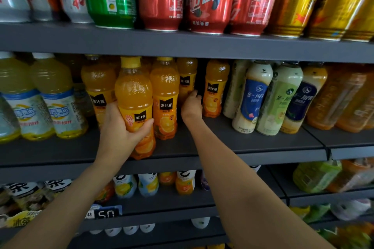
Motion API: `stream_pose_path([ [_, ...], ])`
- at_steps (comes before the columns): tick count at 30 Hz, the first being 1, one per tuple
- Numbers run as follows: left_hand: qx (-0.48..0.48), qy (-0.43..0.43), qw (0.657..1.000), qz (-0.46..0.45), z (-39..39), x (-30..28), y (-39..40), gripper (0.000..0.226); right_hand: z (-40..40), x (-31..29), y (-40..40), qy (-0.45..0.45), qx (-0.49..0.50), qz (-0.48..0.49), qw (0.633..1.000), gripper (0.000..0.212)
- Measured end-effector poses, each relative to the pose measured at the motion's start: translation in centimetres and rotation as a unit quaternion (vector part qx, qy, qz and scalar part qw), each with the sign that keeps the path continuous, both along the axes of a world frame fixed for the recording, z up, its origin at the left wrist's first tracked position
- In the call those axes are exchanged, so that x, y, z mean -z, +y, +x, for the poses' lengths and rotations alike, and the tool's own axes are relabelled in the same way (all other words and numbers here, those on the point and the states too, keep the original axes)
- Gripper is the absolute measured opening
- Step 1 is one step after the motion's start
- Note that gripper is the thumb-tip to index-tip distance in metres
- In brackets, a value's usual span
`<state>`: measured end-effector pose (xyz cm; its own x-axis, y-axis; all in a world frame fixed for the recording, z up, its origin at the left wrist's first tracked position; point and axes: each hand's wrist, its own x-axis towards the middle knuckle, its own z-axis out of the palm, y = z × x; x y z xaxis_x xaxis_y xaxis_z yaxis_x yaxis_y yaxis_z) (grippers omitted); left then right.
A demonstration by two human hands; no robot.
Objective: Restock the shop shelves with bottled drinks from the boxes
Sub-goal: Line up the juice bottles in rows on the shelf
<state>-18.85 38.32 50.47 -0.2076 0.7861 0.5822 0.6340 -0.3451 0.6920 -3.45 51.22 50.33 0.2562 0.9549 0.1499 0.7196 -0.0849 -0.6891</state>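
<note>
- Left hand (119, 127) wraps an orange juice bottle (134, 105), base at the front edge of the middle shelf (253, 147), just beside its standing twins.
- Right hand (191, 107) reaches deep and curls around a back-row juice bottle (186, 79); how firmly, I cannot tell.
- Juice rows look partly filled, with a dark gap behind; more bottles likely needed. No boxes in view.
</note>
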Motion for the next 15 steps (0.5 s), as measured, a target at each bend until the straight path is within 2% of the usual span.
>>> stream_pose_path([
  [2,-0.004,0.005,1.0,-0.001,0.1,-0.2,-0.3,0.069,0.0,0.3,-1.0,-0.005,0.006,0.039,0.999,0.056],
  [4,-0.006,0.006,1.0,-0.001,0.1,-0.3,-0.4,0.068,0.3,0.4,-2.5,-0.005,0.005,0.141,0.99,0.051],
  [6,-0.006,0.007,1.0,-0.001,0.1,-0.4,-0.4,0.068,1.2,0.2,-4.0,-0.002,0.039,0.277,0.96,0.044],
  [8,-0.004,0.003,1.0,-0.001,0.1,-0.3,-0.3,0.068,2.5,-0.1,-5.0,0.008,0.101,0.339,0.935,0.047],
  [9,-0.003,0.001,1.0,0.0,0.0,-0.2,-0.2,0.068,3.1,-0.2,-5.1,0.018,0.119,0.322,0.939,0.055],
  [12,-0.004,-0.002,1.0,0.0,0.0,0.0,-0.1,0.068,4.4,0.2,-3.9,0.059,0.111,0.166,0.978,0.075],
  [15,-0.005,-0.008,1.0,-0.008,0.2,-0.1,-0.1,0.069,4.9,0.4,-2.4,0.08,0.115,0.096,0.985,0.068],
])
